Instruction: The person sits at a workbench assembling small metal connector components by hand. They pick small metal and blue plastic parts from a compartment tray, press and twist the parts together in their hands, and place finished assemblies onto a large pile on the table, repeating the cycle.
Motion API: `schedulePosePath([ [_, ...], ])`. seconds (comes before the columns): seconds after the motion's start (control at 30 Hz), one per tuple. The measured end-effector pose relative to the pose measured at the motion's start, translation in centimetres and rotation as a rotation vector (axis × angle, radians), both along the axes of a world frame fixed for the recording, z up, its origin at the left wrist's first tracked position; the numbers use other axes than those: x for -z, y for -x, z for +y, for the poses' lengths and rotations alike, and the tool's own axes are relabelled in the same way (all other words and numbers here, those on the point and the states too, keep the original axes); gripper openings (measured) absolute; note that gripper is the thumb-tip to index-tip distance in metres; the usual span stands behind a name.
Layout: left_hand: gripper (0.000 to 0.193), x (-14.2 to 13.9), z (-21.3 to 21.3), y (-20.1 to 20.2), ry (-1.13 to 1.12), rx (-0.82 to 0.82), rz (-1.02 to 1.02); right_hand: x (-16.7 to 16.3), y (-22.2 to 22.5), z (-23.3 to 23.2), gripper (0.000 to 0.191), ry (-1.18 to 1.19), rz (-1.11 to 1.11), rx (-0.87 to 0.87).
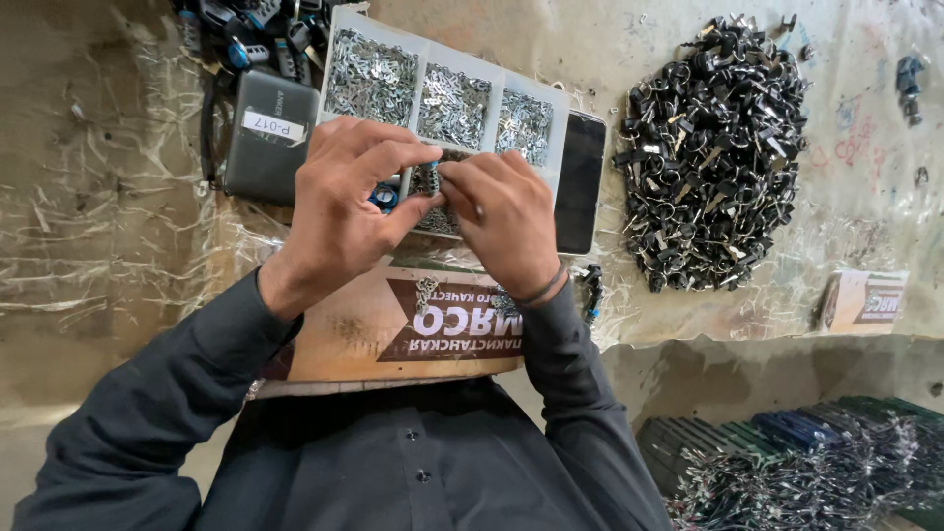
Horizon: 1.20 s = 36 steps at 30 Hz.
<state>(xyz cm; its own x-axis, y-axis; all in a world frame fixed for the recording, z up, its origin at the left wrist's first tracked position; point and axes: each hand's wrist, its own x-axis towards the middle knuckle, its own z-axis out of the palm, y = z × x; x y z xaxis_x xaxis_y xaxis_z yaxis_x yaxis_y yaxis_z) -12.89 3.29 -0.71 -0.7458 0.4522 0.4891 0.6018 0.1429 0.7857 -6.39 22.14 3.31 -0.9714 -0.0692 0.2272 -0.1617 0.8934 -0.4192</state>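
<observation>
Left hand [344, 211]: raised over the middle of the table, back of the hand toward the camera, wrist bent, fingers curled inward; thumb and forefinger pinch a small metal part [430, 177] at the tips.
Right hand [506, 221]: set just beside the left one, knuckles up, fingers bent and closed on the same small part from the right; a dark band circles the wrist.
Small metal part: held between both hands' fingertips, above the near edge of the tray; too small to tell its exact shape.
Tray [565, 108]: white, shallow, split into compartments, each filled with shiny silver metal bits; it lies just beyond the hands.
Phone [580, 182]: flat, black, glossy, touching the tray's right side.
Grey case [265, 138]: matt, rounded corners, white label, left of the tray.
Black pile [708, 157]: heap of glossy black pieces with silver blades, well to the right.
Cardboard sheet [344, 339]: brown, printed, under the wrists at the near edge.
Sleeves [157, 413]: dark cloth, creased.
Table cover [88, 226]: crinkled clear plastic over a dull brown top.
</observation>
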Motion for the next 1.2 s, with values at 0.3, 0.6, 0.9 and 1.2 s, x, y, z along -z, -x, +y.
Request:
schedulePosePath([
  [0.3, 0.040, 0.0, -0.2, 0.1, -0.017, 0.010, -0.008, -0.4, -0.5, 0.3, 0.015, 0.307, 0.027, 0.100],
  [0.6, 0.041, 0.1, -0.2, 0.1, -0.019, 0.024, -0.002, 0.2, -0.4, 0.0, 0.013, 0.253, 0.013, 0.117],
  [0.9, 0.037, 0.2, -0.2, 0.3, -0.029, 0.002, 0.026, 2.6, -0.9, 1.4, 0.019, 1.065, -0.158, 0.170],
  [1.2, 0.036, 0.3, -0.4, 0.3, -0.040, 0.008, 0.049, 3.2, -1.2, 0.8, 0.016, 1.109, -0.136, 0.165],
])
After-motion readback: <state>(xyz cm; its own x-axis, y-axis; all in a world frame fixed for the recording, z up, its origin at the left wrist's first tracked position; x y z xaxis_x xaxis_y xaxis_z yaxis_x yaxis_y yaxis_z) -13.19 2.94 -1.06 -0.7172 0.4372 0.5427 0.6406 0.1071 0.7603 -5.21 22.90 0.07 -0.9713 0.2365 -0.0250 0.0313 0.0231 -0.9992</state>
